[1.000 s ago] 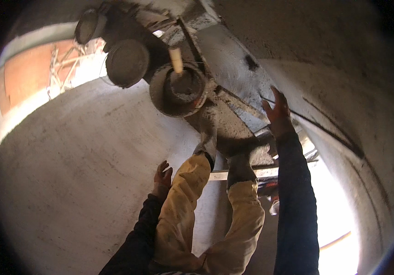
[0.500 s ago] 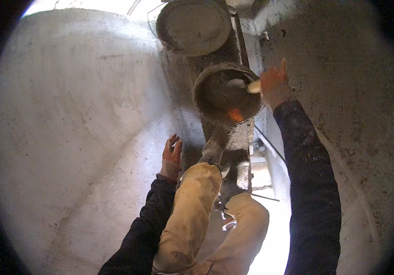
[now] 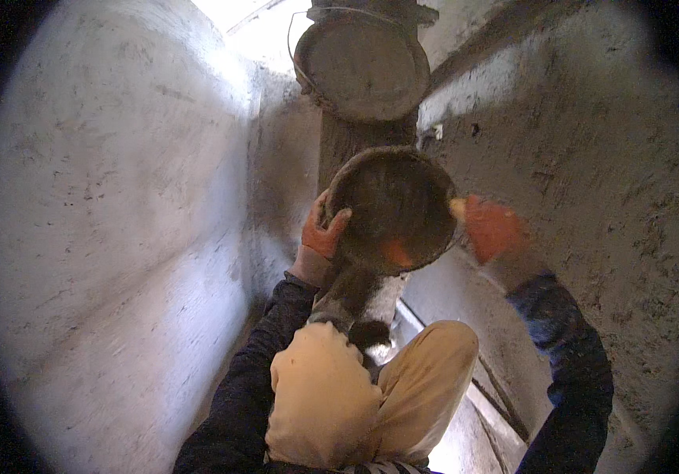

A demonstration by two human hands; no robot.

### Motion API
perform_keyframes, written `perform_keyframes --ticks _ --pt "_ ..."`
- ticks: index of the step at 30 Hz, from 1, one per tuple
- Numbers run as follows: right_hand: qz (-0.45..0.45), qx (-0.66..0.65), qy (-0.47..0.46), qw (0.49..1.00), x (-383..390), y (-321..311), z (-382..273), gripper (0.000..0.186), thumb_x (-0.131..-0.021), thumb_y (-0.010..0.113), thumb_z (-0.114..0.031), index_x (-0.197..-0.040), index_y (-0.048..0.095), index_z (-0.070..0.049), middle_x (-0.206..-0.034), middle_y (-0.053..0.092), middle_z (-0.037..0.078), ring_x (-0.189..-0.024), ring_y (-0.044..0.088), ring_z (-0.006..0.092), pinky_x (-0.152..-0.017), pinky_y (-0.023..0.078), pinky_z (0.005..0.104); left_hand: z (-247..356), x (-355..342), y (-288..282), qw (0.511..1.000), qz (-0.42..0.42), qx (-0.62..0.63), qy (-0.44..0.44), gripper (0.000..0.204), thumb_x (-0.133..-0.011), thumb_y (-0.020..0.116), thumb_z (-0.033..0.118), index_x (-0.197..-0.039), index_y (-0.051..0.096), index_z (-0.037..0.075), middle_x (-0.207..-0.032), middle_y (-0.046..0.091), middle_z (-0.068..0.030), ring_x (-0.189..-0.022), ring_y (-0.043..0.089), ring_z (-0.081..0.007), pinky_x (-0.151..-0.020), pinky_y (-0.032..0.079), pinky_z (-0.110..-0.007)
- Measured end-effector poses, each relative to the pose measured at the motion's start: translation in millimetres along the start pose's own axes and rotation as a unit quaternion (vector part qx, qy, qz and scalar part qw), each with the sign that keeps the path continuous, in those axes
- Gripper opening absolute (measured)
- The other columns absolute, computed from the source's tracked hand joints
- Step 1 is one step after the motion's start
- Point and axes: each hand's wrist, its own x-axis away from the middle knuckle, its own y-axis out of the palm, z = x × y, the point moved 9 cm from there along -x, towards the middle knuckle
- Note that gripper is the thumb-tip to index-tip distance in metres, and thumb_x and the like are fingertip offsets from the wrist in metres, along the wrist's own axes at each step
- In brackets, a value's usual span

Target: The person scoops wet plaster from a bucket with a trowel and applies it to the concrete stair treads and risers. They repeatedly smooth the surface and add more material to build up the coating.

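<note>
An open, cement-stained bucket [image 3: 391, 197] with a dark inside is in front of me, above my bent knees. My left hand [image 3: 322, 231], in an orange-coated glove, is closed on its left rim. At the bucket's right side my right hand [image 3: 491, 231], gloved alike and blurred by motion, grips a short pale wooden handle [image 3: 456, 208]; the tool's other end is not clear. Beyond them a second grey bucket [image 3: 361, 67], with a raised wire handle and a crusted flat top, sits on a dark, narrow support [image 3: 367, 133].
Rough plastered walls close in on the left [image 3: 118, 221] and right [image 3: 592, 189]. Bright openings show at the top and below my legs [image 3: 454, 442]. A long narrow bar [image 3: 496, 403] runs down at the lower right beside my knee.
My left hand has moved up and taken hold of the bucket rim. My right hand has moved down onto the pale handle, now at the bucket's right edge. My legs are more bent.
</note>
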Motion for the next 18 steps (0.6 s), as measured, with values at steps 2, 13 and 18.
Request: perform_keyframes --ticks 2,13,18 --pt "0.054 -0.062 0.003 0.997 -11 30 -2 0.022 -0.084 0.057 -0.018 -0.1 0.048 -0.006 -0.075 0.062 0.016 -0.067 0.065 0.0343 -0.057 0.051 0.0473 10 -4 13 1.0 -0.012 -0.002 -0.002 0.056 -0.084 0.067 0.031 -0.126 0.049 0.0 -0.118 0.058 -0.0125 -0.109 0.054 -0.0229 -0.094 0.042 -0.033" --pt "-0.073 -0.184 -0.112 0.974 28 102 -49 0.041 -0.08 0.061 -0.029 -0.107 0.043 -0.003 -0.067 0.058 0.019 -0.062 0.06 0.0405 -0.054 0.046 0.049 17 9 3 0.992 0.034 0.079 0.089 0.047 -0.085 0.065 0.023 -0.123 0.052 -0.001 -0.116 0.06 -0.0127 -0.108 0.054 -0.0216 -0.095 0.041 -0.033" --pt "-0.031 -0.098 -0.125 0.987 72 81 -52 0.049 -0.08 0.064 -0.034 -0.113 0.044 -0.004 -0.07 0.059 0.019 -0.064 0.061 0.0382 -0.055 0.048 0.0471 32 19 -1 0.987 0.056 0.06 0.139 0.045 -0.085 0.064 0.019 -0.124 0.052 -0.001 -0.12 0.058 -0.014 -0.111 0.053 -0.0224 -0.097 0.039 -0.033"
